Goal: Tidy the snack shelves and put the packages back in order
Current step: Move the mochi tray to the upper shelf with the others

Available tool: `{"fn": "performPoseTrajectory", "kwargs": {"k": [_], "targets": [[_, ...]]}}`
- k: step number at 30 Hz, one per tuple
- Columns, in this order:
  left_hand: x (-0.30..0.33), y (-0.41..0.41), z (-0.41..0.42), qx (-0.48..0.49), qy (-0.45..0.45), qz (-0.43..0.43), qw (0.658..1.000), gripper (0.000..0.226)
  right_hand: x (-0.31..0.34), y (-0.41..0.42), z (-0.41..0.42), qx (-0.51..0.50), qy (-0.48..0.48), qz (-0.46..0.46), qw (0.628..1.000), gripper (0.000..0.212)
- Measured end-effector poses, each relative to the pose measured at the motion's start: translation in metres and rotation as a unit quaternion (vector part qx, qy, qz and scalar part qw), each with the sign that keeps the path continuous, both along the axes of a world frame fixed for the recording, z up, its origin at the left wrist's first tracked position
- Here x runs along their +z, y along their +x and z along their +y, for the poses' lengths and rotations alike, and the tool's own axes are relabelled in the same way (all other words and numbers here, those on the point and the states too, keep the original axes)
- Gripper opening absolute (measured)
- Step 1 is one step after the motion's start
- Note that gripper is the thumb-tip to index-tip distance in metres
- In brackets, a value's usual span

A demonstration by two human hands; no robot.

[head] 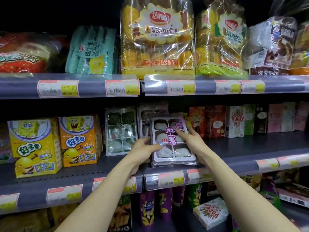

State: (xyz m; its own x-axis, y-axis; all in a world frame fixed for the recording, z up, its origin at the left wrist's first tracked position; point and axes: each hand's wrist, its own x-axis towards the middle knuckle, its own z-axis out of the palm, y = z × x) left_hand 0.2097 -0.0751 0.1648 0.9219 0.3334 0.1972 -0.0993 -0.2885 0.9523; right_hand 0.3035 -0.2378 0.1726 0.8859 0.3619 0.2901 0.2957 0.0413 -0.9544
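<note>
Dim shop aisle, three grey shelves w/ price-tag strips; the middle shelf [234, 148] is where the work's going on. Step in hand, I'd say: setting one mochi tray [172, 141] back in its row, approx. at the middle of the shelf's front edge. Both hands are on it: left hand [143, 151] grips the tray's left edge, thumb over the clear film, fingers curled behind; right hand [192, 139] holds the right side, index finger laid across the pink label, the rest wrapped round the far edge. Tray stands nearly upright, bottom edge at or just above the shelf's front lip — can't tell if it's touching. Right behind it is another dark mochi tray [147, 118], and just beside on the left a green mochi tray [121, 131] standing upright. Next move prob. calls for pushing the tray back flush against the one behind, squaring it w/ the green one, then letting go w/o it tipping fwd. Pocky boxes [237, 121] sit further right along the back; SpongeBob boxes [35, 146] toward the left end. One Pocky box [211, 213] lies flat and upside down on the bottom shelf, likely needs fixing too.
</note>
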Motion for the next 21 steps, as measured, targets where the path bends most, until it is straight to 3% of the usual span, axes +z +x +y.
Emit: {"fn": "performPoseTrajectory", "kwargs": {"k": [4, 6, 7, 10, 12, 18, 21], "targets": [[-0.001, 0.0, 0.002, 0.0, -0.012, -0.005, 1.0, 0.072, 0.004, -0.001, -0.002, 0.055, 0.001, 0.032, 0.998, 0.082], [0.003, 0.0, 0.004, 0.006, -0.009, -0.031, 0.999, 0.073, 0.007, 0.0, 0.004, 0.045, 0.02, 0.013, 0.999, 0.116], [0.006, -0.001, 0.005, 0.007, -0.01, -0.052, 0.999, 0.072, 0.009, 0.003, 0.008, 0.042, 0.041, 0.004, 0.998, 0.113], [0.011, 0.002, 0.012, 0.036, 0.005, -0.095, 0.995, 0.07, 0.016, 0.004, 0.024, 0.047, 0.082, -0.019, 0.995, 0.052], [0.01, 0.003, 0.018, 0.06, 0.036, -0.099, 0.993, 0.071, 0.015, 0.008, 0.033, 0.048, 0.068, -0.028, 0.996, 0.037], [0.008, -0.012, 0.026, 0.073, 0.17, -0.072, 0.98, 0.077, 0.006, 0.012, 0.039, 0.029, 0.078, -0.023, 0.996, 0.075], [-0.001, -0.038, 0.037, 0.12, 0.337, -0.048, 0.933, 0.072, 0.005, 0.017, 0.04, 0.035, 0.088, -0.029, 0.995, 0.078]]}}
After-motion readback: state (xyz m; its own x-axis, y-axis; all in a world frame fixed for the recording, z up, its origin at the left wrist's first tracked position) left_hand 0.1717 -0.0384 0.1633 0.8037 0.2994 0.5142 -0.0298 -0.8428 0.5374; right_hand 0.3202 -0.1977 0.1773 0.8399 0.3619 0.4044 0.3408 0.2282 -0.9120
